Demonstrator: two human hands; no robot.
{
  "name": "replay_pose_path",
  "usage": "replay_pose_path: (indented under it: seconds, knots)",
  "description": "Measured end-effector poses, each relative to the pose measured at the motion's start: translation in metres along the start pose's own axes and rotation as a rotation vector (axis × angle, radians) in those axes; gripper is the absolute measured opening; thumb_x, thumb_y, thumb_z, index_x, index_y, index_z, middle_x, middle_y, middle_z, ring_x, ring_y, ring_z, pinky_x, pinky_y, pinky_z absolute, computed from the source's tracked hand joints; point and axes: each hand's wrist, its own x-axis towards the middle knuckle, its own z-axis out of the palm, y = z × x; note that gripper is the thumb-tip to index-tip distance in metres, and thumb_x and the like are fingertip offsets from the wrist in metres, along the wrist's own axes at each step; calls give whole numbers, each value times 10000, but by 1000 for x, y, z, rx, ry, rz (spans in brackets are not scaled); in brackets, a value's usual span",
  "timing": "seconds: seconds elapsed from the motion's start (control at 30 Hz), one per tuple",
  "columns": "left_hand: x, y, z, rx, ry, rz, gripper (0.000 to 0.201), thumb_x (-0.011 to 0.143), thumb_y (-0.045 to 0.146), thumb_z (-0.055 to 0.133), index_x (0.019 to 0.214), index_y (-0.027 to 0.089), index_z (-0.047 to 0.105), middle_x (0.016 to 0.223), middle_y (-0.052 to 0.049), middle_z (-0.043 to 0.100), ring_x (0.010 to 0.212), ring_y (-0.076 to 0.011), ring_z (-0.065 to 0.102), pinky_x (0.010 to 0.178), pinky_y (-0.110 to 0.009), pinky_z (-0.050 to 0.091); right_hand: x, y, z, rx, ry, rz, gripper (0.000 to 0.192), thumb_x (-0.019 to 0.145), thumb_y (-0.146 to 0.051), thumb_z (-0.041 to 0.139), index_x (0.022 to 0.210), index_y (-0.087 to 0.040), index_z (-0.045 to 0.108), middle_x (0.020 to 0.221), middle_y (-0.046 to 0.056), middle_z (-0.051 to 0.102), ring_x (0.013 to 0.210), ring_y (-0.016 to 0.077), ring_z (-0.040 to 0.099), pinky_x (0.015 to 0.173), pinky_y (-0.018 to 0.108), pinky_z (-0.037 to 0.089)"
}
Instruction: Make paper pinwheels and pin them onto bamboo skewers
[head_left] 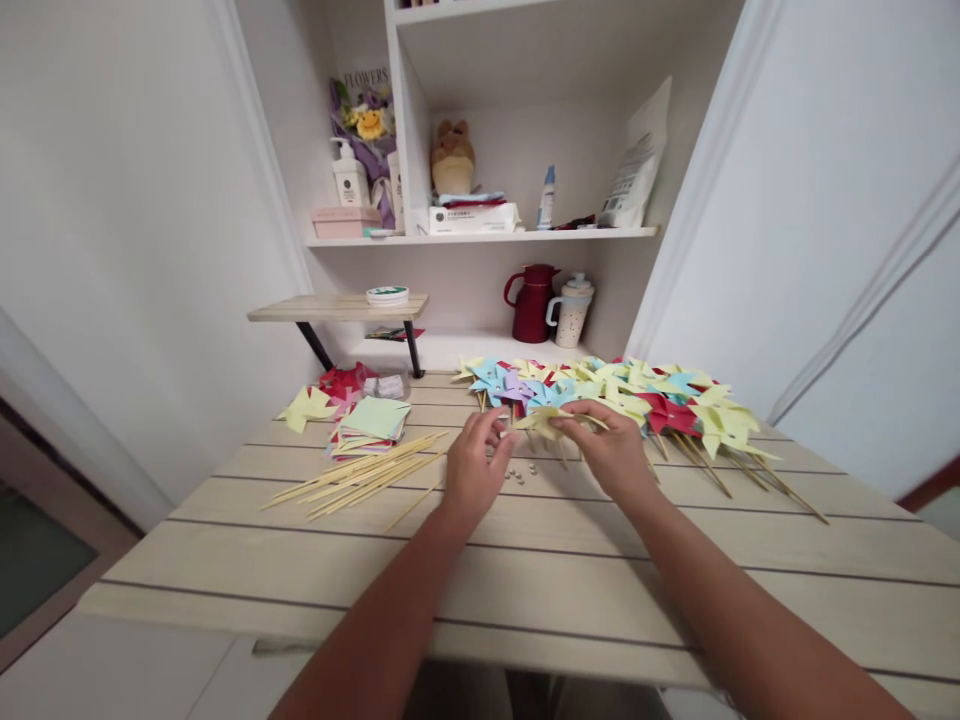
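Observation:
A pale yellow paper pinwheel is pinched between the thumb and fingers of my right hand. Part of its paper is hidden behind those fingers. Just left of it is my left hand, its fingers loosely bent and its thumb apart from them; nothing shows clearly in it. Several small beads lie on the table between my hands. Behind and to the right is a large group of finished pinwheels in yellow, blue, red and purple, on thin sticks.
Loose wooden sticks lie left of my hands, near a stack of square paper. Beyond are a clear plastic box and a yellow pinwheel. A small raised shelf, a red jug and a tumbler stand at the back.

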Motion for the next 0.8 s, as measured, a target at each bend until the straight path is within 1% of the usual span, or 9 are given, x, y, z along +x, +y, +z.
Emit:
replay_pose_path:
  seconds: [0.07,0.13,0.27,0.33,0.4,0.47,0.53,0.67,0.8]
  knots:
    - [8,0,-11,-53,48,-80,304,920,323,566,1194,217,648,924,-54,675,722,-152,608,747,-296,506,4,5,-4,35,67,59,239,701,-414,782,801,-207,716,809,30,707,727,202,607,677,330,457]
    - [18,0,-27,-90,101,-164,225,909,304,562,1049,214,714,891,-57,699,728,-164,625,718,-287,497,7,10,-6,63,111,109,292,672,-429,801,825,-195,716,770,28,691,643,174,566,601,309,431]
    - [24,-1,-68,-11,67,-243,173,861,290,593,900,221,747,809,-38,719,720,-180,646,695,-281,488,10,14,-8,116,110,163,341,652,-449,810,849,-190,706,661,7,635,563,153,515,513,285,386]
    - [15,-4,-89,161,-38,-172,174,865,272,575,880,233,744,864,-44,734,777,-191,657,732,-294,483,9,14,-7,124,87,169,331,660,-449,803,847,-195,701,632,0,618,553,154,509,504,285,380]
    - [0,-9,-108,343,-221,-103,178,864,244,563,856,249,740,880,-43,737,822,-203,658,753,-303,473,8,12,-6,126,62,171,330,653,-445,809,841,-197,701,646,1,625,547,147,497,505,284,370]
    - [-16,-15,-126,535,-381,-108,188,850,205,557,808,247,734,836,-49,726,803,-215,654,734,-311,462,7,9,-4,131,43,170,339,634,-441,825,829,-193,700,680,5,637,552,137,487,511,280,361]
    - [-30,-21,-142,654,-442,-143,212,866,208,524,825,241,730,872,-57,727,838,-224,656,747,-318,458,6,7,-3,138,20,173,344,628,-442,829,819,-187,698,672,-1,624,541,126,462,501,272,340]
    - [-40,-29,-163,706,-322,-216,258,911,272,459,908,241,715,974,-52,729,903,-228,650,772,-327,464,4,3,-2,131,-28,189,318,656,-443,806,800,-187,685,603,-27,553,495,103,382,461,257,274]
    - [-37,-28,-161,736,-235,-190,273,923,298,454,916,236,720,989,-56,711,915,-225,644,773,-324,471,3,6,-1,103,-42,200,308,663,-446,800,788,-192,679,592,-37,535,480,97,346,456,260,252]
